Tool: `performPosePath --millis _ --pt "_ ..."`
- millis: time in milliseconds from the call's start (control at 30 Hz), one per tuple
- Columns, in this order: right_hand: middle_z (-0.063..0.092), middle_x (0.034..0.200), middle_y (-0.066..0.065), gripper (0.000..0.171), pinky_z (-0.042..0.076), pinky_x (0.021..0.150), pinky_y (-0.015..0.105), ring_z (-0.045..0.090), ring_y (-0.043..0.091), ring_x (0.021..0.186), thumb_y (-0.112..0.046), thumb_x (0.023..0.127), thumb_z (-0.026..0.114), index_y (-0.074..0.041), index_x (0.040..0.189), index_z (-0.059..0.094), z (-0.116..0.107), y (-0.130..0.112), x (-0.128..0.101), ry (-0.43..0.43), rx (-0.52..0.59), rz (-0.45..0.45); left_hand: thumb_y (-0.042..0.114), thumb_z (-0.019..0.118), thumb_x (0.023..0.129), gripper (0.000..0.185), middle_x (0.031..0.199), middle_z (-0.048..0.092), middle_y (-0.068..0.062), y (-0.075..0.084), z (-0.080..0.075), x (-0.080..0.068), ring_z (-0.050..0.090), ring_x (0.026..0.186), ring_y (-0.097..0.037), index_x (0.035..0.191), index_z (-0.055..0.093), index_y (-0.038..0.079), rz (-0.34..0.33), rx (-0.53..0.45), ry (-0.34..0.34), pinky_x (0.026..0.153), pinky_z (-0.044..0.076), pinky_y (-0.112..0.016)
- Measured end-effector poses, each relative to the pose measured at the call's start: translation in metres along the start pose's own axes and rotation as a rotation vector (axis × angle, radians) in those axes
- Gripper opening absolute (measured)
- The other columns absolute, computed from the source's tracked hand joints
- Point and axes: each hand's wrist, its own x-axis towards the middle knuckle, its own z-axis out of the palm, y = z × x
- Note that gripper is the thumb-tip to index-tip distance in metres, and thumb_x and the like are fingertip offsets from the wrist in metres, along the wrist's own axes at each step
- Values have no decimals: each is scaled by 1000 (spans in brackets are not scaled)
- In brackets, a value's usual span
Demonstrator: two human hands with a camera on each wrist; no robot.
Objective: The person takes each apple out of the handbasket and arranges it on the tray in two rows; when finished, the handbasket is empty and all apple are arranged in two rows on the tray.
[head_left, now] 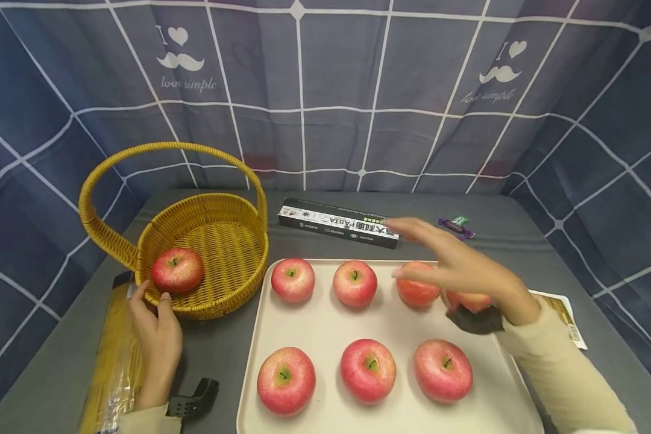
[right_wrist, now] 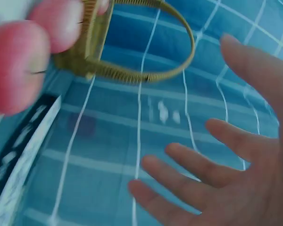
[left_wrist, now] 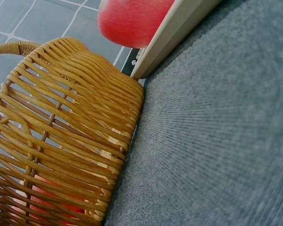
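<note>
My left hand (head_left: 160, 343) holds the near left rim of a yellow wicker basket (head_left: 239, 295), thumb and forefinger at its edge. One red apple (head_left: 178, 270) lies inside, against that side; its red also shows through the weave in the left wrist view. My right hand (head_left: 461, 262) is empty, fingers spread and stretched leftward over the back right of a cream tray (head_left: 325, 325). Below it, two apples, one an orange-red apple (head_left: 416, 292), are partly hidden. More apples stand on the tray in two rows, among them a front apple (head_left: 286, 381).
Behind the tray lies a black pasta box (head_left: 339, 223). Small wrapped sweets (head_left: 457, 226) are at the back right. A flat yellow packet (head_left: 111, 361) lies left of my left hand, and another packet (head_left: 564, 313) beyond the right forearm. Checked cloth (head_left: 325, 90) hangs around the table.
</note>
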Motion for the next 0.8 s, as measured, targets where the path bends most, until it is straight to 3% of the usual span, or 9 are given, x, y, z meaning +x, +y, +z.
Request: performPosePath --millis 33,200,333,400,500,600,700,800 --pt "40 138 -8 68 38 97 38 44 11 121 -34 80 67 -30 138 33 0 -5 21 -12 25 -36 17 34 94 45 139 28 -19 0 -1 1 25 129 -26 136 27 2 2 0 3 106 18 -36" --pt "48 132 -3 62 47 86 25 57 6 104 -37 82 63 -22 136 38 20 -41 120 -113 110 -166 16 35 94 45 139 28 -19 -1 -3 3 23 131 -26 136 27 2 12 -2 10 107 17 -35" --pt "54 124 1 62 46 83 22 60 7 91 -40 84 59 -17 137 36 60 -66 181 -189 74 -164 15 36 94 44 140 29 -20 -1 -3 4 22 132 -26 136 28 1 33 -6 10 109 15 -35" --pt "53 127 3 63 43 90 23 58 10 99 -42 85 57 -14 138 35 87 -75 203 -217 7 -143 14 36 94 44 141 28 -21 -1 -4 3 19 134 -26 135 28 1 37 -3 8 110 13 -37" --pt "46 136 4 67 35 101 24 48 16 118 -46 87 53 -10 140 32 130 -87 229 -271 -94 -83 14 36 94 44 140 28 -22 -1 -5 2 20 134 -27 135 29 0 33 0 12 111 13 -39" --pt "39 142 2 71 27 107 26 30 17 134 -44 86 54 -13 143 26 167 -102 244 -344 -121 14 13 38 93 44 138 31 -24 0 -5 1 23 132 -29 133 31 -2 49 9 26 109 15 -40" --pt "33 146 -1 79 26 108 26 22 16 138 -43 83 59 -16 145 19 194 -116 252 -391 -64 84 12 38 93 43 137 31 -25 -1 -4 1 23 132 -30 132 31 -3 72 11 21 109 15 -41" --pt "25 149 0 88 28 107 27 19 15 138 -43 79 64 -19 146 13 215 -121 251 -402 66 105 13 39 93 43 137 30 -25 0 -2 -1 21 132 -32 132 30 -5 85 5 6 109 14 -45"
